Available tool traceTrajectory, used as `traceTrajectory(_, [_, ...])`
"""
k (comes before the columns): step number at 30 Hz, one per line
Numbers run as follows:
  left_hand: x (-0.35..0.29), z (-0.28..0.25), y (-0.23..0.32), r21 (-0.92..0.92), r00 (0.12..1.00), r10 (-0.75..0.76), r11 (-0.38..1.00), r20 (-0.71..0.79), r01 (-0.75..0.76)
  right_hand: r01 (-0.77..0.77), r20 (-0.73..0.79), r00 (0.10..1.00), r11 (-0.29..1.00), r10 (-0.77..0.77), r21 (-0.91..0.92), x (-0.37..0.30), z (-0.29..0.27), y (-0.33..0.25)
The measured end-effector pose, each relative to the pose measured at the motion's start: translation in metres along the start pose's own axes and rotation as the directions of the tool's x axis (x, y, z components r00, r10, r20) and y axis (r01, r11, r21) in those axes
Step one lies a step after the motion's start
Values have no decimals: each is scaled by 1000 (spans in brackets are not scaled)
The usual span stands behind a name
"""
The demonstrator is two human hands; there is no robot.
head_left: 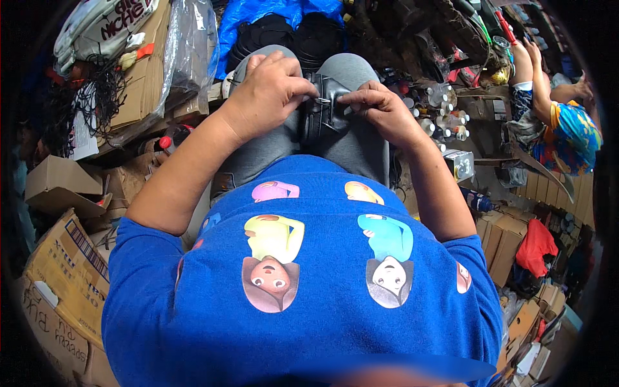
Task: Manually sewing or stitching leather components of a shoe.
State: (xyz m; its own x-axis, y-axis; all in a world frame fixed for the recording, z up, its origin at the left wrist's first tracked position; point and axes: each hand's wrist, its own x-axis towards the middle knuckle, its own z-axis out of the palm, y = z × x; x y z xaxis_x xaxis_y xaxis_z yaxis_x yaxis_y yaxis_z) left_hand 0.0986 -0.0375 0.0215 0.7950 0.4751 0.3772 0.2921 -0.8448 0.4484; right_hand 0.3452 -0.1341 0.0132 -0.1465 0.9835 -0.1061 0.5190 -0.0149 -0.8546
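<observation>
Between my knees, at the top middle, rests a glossy black leather piece (335,116) that looks like a shoe. A small pale, thin sliver (322,100) shows on it between my hands; whether it is a needle or a lace tip I cannot tell. My left hand (272,90) is closed in a pinch at its left edge, thumb and forefinger together. Opposite, my right hand (382,113) also pinches, its fingertips against the right side of the leather. What sits between the fingertips of either hand is too small to make out.
Beyond my knees lie black round piles (264,37) on blue plastic sheeting (232,26). Cardboard (138,97) and tangled black laces (97,90) are at left, boxes (61,187) below. Several bottles (442,109) stand at right, with another person (567,132) farther off.
</observation>
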Motion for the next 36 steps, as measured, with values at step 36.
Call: traceTrajectory(36, [13,3,16,249,975,65,961,211,-118,178,57,981,740,-186,-649,8,3,-29])
